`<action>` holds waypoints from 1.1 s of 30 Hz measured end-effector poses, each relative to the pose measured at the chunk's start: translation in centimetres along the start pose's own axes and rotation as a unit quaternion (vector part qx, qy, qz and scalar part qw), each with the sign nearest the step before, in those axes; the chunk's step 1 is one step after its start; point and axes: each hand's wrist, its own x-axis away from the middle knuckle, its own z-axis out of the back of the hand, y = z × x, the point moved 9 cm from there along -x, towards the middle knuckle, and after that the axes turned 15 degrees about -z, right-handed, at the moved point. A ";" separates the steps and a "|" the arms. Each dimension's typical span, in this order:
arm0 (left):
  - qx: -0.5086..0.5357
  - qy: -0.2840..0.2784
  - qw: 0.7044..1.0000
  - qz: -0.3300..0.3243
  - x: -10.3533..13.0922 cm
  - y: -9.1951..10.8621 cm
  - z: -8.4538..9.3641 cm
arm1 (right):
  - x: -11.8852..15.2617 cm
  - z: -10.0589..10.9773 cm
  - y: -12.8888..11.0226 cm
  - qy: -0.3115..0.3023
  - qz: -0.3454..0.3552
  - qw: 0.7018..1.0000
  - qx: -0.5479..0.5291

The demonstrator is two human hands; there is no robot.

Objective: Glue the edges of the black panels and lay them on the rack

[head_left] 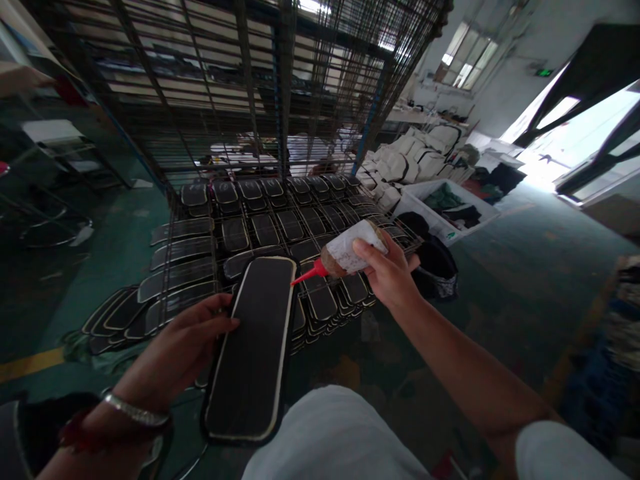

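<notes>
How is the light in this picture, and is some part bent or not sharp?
Head view: glare washes out the doorway, while the floor and black panel sit in dim light; head view: apparent wide-angle distortion makes the wire rack lean and splay; head view: its densest wires merge softly, but the red nozzle looks fairly sharp.

White-topped metal stand (53, 131) at ten o'clock. Yellow floor stripe (33, 365) at eight. Pile of whitish pieces (417, 159) between one and two o'clock; near it, white bin (467, 230) holding green and dark cloth (447, 201). Black bundle (436, 261) at three, just beside bin. Window (465, 57) at one. Lit green sign (545, 73), bright doorway (593, 130) at two.
</notes>
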 end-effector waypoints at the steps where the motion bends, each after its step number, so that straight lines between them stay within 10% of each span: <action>1: -0.001 0.000 1.000 0.000 0.0 0.0 0.0 | 0.5 0.0 0.2 -0.002 -0.005 1.000 0.005; 25: 0.021 0.043 0.999 0.005 -1.6 -0.6 0.1 | 7.9 0.3 4.6 -0.093 -0.063 0.990 0.085; 33: 0.130 0.153 0.980 -0.002 -2.3 -0.4 2.2 | 7.3 0.3 4.4 -0.052 -0.062 0.996 0.049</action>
